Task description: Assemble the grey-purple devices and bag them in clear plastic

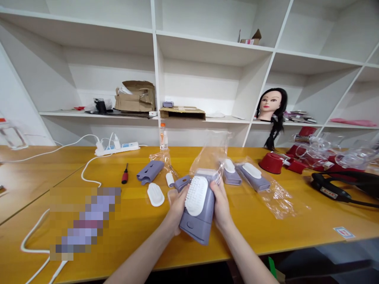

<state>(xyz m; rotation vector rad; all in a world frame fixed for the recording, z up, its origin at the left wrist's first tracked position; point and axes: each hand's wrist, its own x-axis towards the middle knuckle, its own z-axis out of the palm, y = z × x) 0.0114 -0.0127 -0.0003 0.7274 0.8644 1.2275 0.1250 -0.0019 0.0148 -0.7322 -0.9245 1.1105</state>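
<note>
A purple-grey handheld brush point(192, 228) with a white oval bristle pad point(196, 196) is tilted up between my hands above the table. My left hand point(177, 210) grips its left edge, fingers partly hidden behind it. Along the right edge presses my right hand point(220, 202), thumb in front. A clear plastic bag point(211, 153) covers or clings to its upper end. Just behind lie a purple shell point(150, 172), a white oval part point(155, 195), a small white cylinder point(169, 180) and another purple piece point(182, 182).
Two similar brushes, one nearer point(232, 178) and one farther right point(260, 183), lie beside crumpled plastic point(281, 203). A screwdriver point(124, 176), power strip point(118, 148) and pixelated purple object point(89, 221) are left. Red containers point(270, 162) and a black headset-like frame point(331, 189) sit right.
</note>
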